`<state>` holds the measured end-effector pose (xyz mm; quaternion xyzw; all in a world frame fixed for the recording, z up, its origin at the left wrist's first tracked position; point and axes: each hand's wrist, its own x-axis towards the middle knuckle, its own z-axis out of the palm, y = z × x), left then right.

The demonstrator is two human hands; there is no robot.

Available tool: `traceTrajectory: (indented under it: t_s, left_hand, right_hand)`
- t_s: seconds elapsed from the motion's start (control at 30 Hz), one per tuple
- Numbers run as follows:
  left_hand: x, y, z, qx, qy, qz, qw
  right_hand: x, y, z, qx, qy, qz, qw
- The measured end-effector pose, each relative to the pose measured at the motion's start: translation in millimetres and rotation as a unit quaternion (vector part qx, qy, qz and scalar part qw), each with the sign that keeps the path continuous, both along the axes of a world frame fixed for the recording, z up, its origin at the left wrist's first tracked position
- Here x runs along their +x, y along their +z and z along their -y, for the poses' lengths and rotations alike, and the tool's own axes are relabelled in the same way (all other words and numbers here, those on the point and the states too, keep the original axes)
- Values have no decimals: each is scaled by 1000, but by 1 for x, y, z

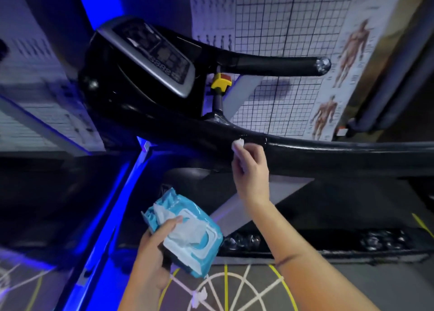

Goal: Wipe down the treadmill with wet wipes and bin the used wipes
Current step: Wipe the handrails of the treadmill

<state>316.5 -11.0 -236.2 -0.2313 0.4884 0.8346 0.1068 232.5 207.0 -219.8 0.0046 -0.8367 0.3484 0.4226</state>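
The black treadmill [145, 113] fills the middle of the view, its grey console [155, 52] tilted at upper left. My right hand [251, 167] pinches a small crumpled white wipe [238, 144] against the near black handrail [328, 151], which looks wet there. My left hand [152, 247] grips a blue and white wet wipes pack [190, 235] low in the view; its lid is open and a white wipe sticks out.
The far handrail [277, 65] reaches right above a yellow safety key [220, 81]. Gridded posters [281, 40] and anatomy charts cover the wall behind. A blue-lit strip [112, 205] runs down the left. A crumpled white piece [199, 295] lies on the patterned floor.
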Motion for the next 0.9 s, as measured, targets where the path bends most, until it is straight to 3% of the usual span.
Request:
traceTrajectory:
  t_s: [0.23, 0.4, 0.53, 0.6, 0.67, 0.83, 0.9]
  left_hand:
    - [-1, -1, -6, -1, -59, 22, 998]
    - [-2, 1, -4, -1, -82, 31, 996]
    - [-4, 0, 0, 15, -89, 28, 996]
    - [-7, -1, 0, 14, -95, 28, 995]
    - [-10, -1, 1, 11, -99, 31, 995]
    - [-17, 1, -5, 3, -114, 32, 993]
    - [-14, 3, -11, -6, -120, 33, 992]
  right_hand:
    - [-35, 18, -17, 155, -81, 103, 979]
    - [-34, 31, -66, 80, -193, 135, 969]
    - [-30, 39, -37, 139, -107, 46, 983]
    - [-33, 32, -18, 211, -41, 47, 976]
    - [-37, 24, -19, 248, -40, 78, 965]
    - [-30, 23, -79, 147, -201, 153, 956]
    - [-21, 25, -91, 125, -230, 145, 954]
